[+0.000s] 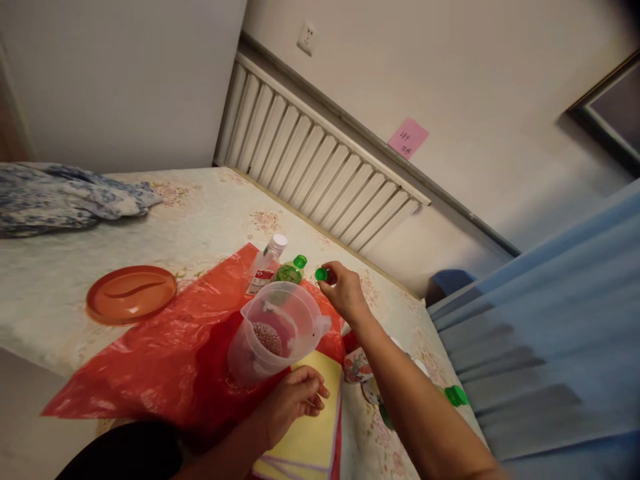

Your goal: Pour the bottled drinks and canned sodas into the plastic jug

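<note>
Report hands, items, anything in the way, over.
Right hand pinching green cap. Left hand loosely open, seemingly empty, beside pitcher. Pitcher partly blocks view of green bottle.

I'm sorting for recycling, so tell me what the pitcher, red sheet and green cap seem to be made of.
Pitcher: probably plastic, smooth and slightly cloudy, with a see-through wall. Red sheet: likely thin, glossy plastic film, since it wrinkles and catches highlights. Green cap, in the right hand: apparently rigid plastic, evenly coloured, but too small here to be sure.
</note>
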{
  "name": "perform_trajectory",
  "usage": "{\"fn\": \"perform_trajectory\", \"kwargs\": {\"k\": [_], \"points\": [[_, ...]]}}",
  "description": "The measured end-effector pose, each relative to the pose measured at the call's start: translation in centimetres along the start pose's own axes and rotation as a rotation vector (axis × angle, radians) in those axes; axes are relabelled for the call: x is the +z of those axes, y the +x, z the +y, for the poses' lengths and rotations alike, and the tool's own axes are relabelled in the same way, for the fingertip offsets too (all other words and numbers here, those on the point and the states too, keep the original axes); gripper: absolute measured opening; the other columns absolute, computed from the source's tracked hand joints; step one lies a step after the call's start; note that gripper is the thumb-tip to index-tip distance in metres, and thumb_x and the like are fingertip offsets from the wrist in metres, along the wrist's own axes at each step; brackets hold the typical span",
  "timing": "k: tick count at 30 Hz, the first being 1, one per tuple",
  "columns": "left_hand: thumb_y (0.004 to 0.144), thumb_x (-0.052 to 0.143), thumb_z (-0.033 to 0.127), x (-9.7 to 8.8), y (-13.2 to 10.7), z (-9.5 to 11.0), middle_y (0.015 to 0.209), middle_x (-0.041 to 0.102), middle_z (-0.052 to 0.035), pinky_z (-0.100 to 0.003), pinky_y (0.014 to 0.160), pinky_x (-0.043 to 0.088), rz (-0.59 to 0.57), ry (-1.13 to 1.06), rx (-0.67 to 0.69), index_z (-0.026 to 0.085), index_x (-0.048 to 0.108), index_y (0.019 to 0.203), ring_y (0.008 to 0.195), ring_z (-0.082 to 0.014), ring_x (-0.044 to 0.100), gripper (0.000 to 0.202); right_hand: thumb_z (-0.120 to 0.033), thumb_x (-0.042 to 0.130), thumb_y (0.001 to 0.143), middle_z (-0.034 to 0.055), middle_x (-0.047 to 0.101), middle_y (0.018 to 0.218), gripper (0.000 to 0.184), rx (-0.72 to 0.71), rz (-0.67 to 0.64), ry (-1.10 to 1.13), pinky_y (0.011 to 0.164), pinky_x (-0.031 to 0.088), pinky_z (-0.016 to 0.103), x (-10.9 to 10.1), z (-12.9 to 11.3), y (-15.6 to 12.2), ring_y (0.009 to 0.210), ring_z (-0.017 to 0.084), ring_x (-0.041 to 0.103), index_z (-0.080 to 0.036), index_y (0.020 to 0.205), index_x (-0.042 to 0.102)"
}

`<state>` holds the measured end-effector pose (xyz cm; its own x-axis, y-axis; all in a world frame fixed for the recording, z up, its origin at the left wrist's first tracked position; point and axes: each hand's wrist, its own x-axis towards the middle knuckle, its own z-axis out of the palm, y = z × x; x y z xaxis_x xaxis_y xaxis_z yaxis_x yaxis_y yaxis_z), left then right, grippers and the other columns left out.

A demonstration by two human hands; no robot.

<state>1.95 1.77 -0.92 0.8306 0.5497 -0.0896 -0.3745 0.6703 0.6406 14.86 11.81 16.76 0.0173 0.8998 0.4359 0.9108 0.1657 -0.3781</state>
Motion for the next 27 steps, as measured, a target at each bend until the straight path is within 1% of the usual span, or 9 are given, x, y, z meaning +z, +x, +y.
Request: {"fn": "perform_trajectory", "kwargs": {"k": [3,5,8,11,15,19,22,25,27], "points": [[0.074,0.072,0.041,0.1,0.0,0.1,0.09,0.068,-0.0072,-0.029,0.07,0.041,0.009,-0.01,-0.007,0.016,0.055,0.085,0.071,-0.0129,0.059,0.031,-0.008,0.059,0.073,0.001,0.063,0.078,0.024,-0.146,-0.045,-0.179,0.07,0.044,0.026,0.1,-0.4,2.4,0.068,0.014,0.056,-0.018,0.094,0.064],[0.073,0.072,0.041,0.3,-0.1,0.2,0.088,0.068,-0.0067,-0.028,0.069,0.041,0.016,-0.019,-0.01,0.017,0.055,0.084,0.07,-0.0127,0.059,0.032,-0.008,0.06,0.074,0.0035,0.063,0.084,0.023,-0.204,-0.094,-0.252,0.072,0.044,0.026,0.1,-0.6,3.6,0.072,0.015,0.056,-0.017,0.095,0.063],[0.071,0.073,0.041,0.5,-0.1,0.4,0.087,0.068,-0.0064,-0.029,0.068,0.04,0.028,-0.02,-0.009,0.017,0.055,0.083,0.069,-0.0125,0.058,0.033,-0.009,0.064,0.074,0.0054,0.064,0.088,0.02,-0.218,-0.183,-0.315,0.074,0.044,0.027,0.1,-1.1,4.7,0.078,0.017,0.057,-0.017,0.093,0.062],[0.069,0.073,0.041,0.6,-0.1,0.5,0.085,0.067,-0.0059,-0.029,0.067,0.04,0.035,-0.026,-0.009,0.017,0.055,0.083,0.068,-0.0125,0.058,0.034,-0.007,0.064,0.073,0.0045,0.064,0.085,0.02,-0.208,-0.25,-0.364,0.071,0.042,0.026,0.2,-1.5,5.5,0.077,0.017,0.057,-0.017,0.09,0.062],[0.068,0.073,0.04,0.6,0.0,0.5,0.084,0.067,-0.0056,-0.029,0.067,0.04,0.038,-0.037,-0.016,0.017,0.055,0.083,0.067,-0.0128,0.058,0.034,-0.006,0.068,0.072,0.0028,0.063,0.083,0.021,-0.232,-0.292,-0.372,0.069,0.041,0.025,0.1,-1.8,6.3,0.073,0.015,0.056,-0.017,0.089,0.063],[0.068,0.073,0.039,0.6,0.0,0.5,0.085,0.067,-0.006,-0.029,0.067,0.039,0.038,-0.033,-0.017,0.016,0.055,0.084,0.068,-0.0127,0.057,0.033,-0.012,0.073,0.076,0.0029,0.062,0.085,0.019,-0.292,-0.328,-0.323,0.072,0.042,0.024,0.0,-2.0,6.9,0.073,0.014,0.055,-0.016,0.093,0.065],[0.067,0.072,0.038,0.7,-0.1,0.5,0.085,0.067,-0.006,-0.029,0.067,0.039,0.045,-0.028,-0.016,0.016,0.055,0.084,0.067,-0.0125,0.057,0.032,-0.013,0.072,0.078,0.0049,0.064,0.089,0.018,-0.344,-0.331,-0.273,0.076,0.044,0.026,0.2,-2.1,7.0,0.078,0.015,0.058,-0.017,0.095,0.066],[0.067,0.072,0.037,0.6,-0.1,0.4,0.084,0.067,-0.0058,-0.029,0.066,0.039,0.054,-0.022,-0.014,0.016,0.055,0.084,0.067,-0.0124,0.057,0.032,-0.008,0.068,0.078,0.0066,0.066,0.093,0.02,-0.368,-0.321,-0.264,0.078,0.045,0.027,0.5,-2.0,7.0,0.083,0.017,0.06,-0.016,0.096,0.066],[0.068,0.071,0.037,0.6,0.0,0.4,0.085,0.067,-0.0058,-0.029,0.067,0.039,0.054,-0.019,-0.011,0.016,0.055,0.084,0.067,-0.0126,0.057,0.031,-0.006,0.066,0.077,0.0057,0.068,0.091,0.022,-0.363,-0.331,-0.263,0.077,0.045,0.027,0.6,-1.8,7.0,0.081,0.016,0.06,-0.017,0.095,0.066]]}}
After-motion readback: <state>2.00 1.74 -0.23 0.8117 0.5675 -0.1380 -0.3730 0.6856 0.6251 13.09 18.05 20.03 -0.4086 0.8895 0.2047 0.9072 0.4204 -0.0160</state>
